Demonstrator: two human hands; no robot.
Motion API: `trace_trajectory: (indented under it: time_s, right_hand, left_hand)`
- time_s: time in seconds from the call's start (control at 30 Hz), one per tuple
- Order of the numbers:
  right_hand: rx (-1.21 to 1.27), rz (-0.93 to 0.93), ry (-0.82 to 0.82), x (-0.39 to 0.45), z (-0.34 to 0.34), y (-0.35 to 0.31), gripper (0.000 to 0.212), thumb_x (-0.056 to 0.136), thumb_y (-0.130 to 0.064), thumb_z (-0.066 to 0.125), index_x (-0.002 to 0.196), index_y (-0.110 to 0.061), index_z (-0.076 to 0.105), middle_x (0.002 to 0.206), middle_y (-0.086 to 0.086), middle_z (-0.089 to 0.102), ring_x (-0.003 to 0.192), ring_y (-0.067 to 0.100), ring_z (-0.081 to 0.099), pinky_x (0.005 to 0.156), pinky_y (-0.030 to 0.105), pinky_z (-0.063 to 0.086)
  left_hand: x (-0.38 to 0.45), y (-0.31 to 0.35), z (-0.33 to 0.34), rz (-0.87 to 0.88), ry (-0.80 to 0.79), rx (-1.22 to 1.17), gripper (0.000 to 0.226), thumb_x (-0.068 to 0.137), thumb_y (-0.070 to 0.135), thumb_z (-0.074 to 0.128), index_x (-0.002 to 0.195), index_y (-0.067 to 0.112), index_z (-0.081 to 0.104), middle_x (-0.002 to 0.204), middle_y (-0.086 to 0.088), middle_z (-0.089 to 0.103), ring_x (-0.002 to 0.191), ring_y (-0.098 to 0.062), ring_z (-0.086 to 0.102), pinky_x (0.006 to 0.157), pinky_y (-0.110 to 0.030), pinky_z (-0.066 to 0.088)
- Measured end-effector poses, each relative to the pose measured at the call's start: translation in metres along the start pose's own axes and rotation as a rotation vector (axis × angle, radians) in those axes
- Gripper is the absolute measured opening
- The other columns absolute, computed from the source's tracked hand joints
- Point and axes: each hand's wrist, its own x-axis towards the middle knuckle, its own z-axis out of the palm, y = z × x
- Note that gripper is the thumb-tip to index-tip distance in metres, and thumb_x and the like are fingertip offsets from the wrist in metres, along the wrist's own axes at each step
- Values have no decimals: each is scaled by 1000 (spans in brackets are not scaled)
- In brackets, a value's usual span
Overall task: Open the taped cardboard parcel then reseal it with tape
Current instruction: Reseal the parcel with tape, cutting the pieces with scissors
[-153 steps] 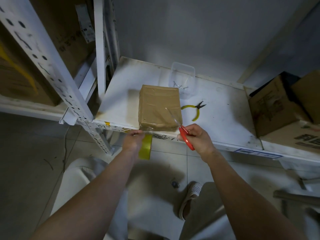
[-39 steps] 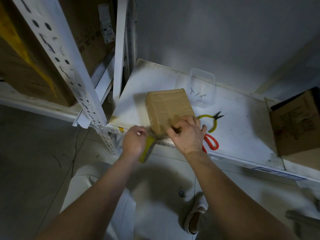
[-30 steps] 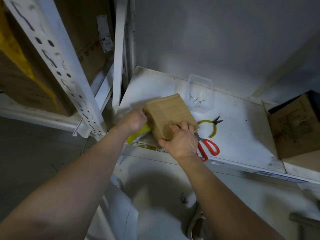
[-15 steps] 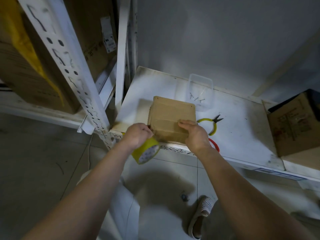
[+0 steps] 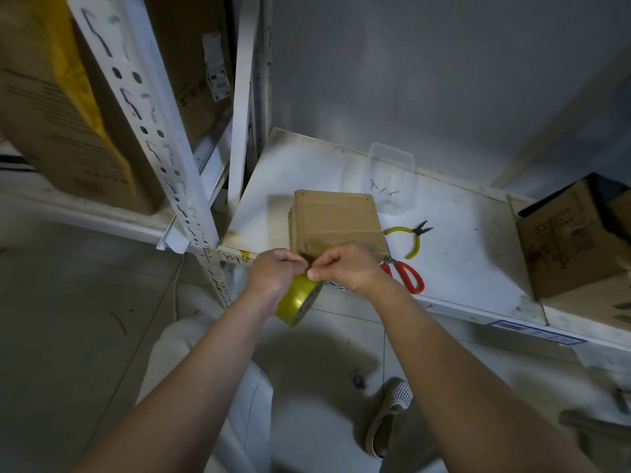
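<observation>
few nails (image 5: pixel 384 191) lie in clear tub (image 5: pixel 391 158) behind parcel (image 5: pixel 334 220).

Counted: one taped parcel (image 5: pixel 336 221) at centre, one yellow tape roll (image 5: pixel 297 299), one pair of red scissors (image 5: pixel 406 274) and one pair of yellow pliers (image 5: pixel 411 237) at three o'clock, one clear tub (image 5: pixel 392 172) at one o'clock, two hands.
</observation>
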Motion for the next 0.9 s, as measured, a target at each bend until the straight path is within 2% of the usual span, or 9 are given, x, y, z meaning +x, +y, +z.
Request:
trace_trajectory:
  time_s: [0.07,0.17,0.27,0.37,0.5,0.6,0.73,0.8,0.9]
  right_hand:
    - [5,11,60,0,5,4,10,72,-16,80,70,-20,71,72,-5,64,71,7,57,74,25,48]
    - [-40,-16,161,0,10,7,19,76,-17,76,63,-24,64,66,-10,60,65,5,52,72,26,46]
    - [-134,-21,250,1,10,8,20,79,-23,72,63,-28,61,69,-11,61,73,10,58,76,31,50]
    - [-176,-11,282,1,8,12,15,81,-26,71,68,-27,63,71,-12,61,76,11,59,77,33,52]
    - [-225,-53,317,0,10,12,9,82,-26,69,74,-26,65,79,-10,66,79,12,61,76,32,53]
    - [-393,-95,374,-1,7,9,8,84,-26,65,78,-22,67,91,-6,66,82,13,60,72,30,52]
    - [-526,-183,453,1,3,2,14,87,-26,63,73,-21,60,94,-5,61,87,12,54,73,27,47]
    - [-532,-218,439,3,3,-3,17,87,-26,64,71,-25,57,94,-6,59,88,11,53,73,28,48]
    - [-544,-204,416,10,1,-7,12,87,-25,63,76,-22,62,97,-5,59,88,12,55,74,28,49]
  left_hand:
    - [-5,0,0,6,-23,-47,6,82,4,67,84,8,71,76,-1,65,71,-13,57,61,-15,44]
    - [-13,-4,1,-3,-57,-138,26,81,0,68,107,2,68,96,-9,65,87,-15,58,57,-2,44]
    - [-20,-7,3,-110,-113,-305,51,76,-5,71,120,13,54,91,-6,62,86,-22,59,73,-26,50]
    - [-19,-14,-1,-158,-131,-298,53,64,5,81,106,12,49,92,-10,59,85,-26,59,79,-39,48]
    - [-26,-18,5,-21,-394,-9,41,62,27,77,98,11,66,99,-13,70,91,-27,67,87,-39,53]
    - [-24,-19,15,21,-359,-98,16,85,12,67,100,9,65,91,-11,71,72,-17,71,67,-24,58]
    - [-17,-15,21,-44,-198,-78,12,86,13,63,94,6,68,79,-10,71,67,-26,71,65,-31,56]
    - [-15,-15,20,-100,-117,-47,11,88,17,59,87,8,65,74,-10,70,56,-21,70,55,-25,54]
    - [-16,-12,20,-189,-163,-163,11,92,16,55,92,6,60,71,-15,67,45,-19,64,44,-22,52]
